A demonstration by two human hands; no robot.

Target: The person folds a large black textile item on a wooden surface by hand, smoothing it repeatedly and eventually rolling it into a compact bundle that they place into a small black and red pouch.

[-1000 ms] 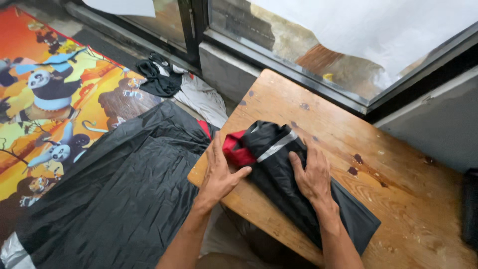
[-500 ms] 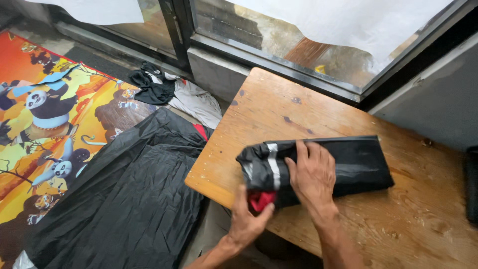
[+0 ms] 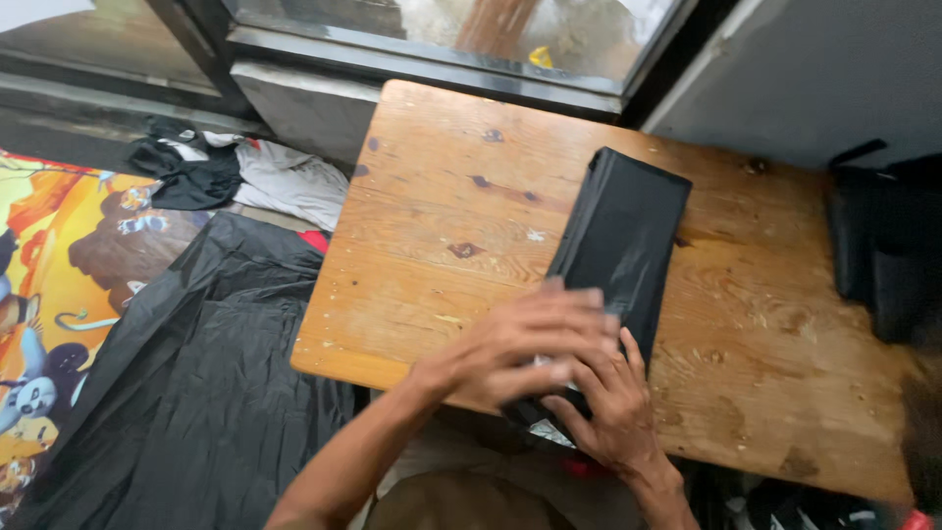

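Both hands – left hand (image 3: 515, 345), right hand (image 3: 603, 407) – pressing folded black garment (image 3: 618, 236), wooden table (image 3: 442, 216)

A worn wooden bench (image 3: 432, 245) with dark knots and stains fills the middle. At nine o'clock of it, on the floor, spreads a crumpled black plastic sheet (image 3: 196, 393), lying over a bright cartoon-print mat (image 3: 59, 265) that runs off toward the nine o'clock edge. At ten o'clock lies a heap of black and white clothes (image 3: 235, 172), just beside the bench corner. Along twelve o'clock runs a dark window frame (image 3: 412, 59). At three o'clock a black bag (image 3: 888, 245) sits against a grey wall (image 3: 814, 69).
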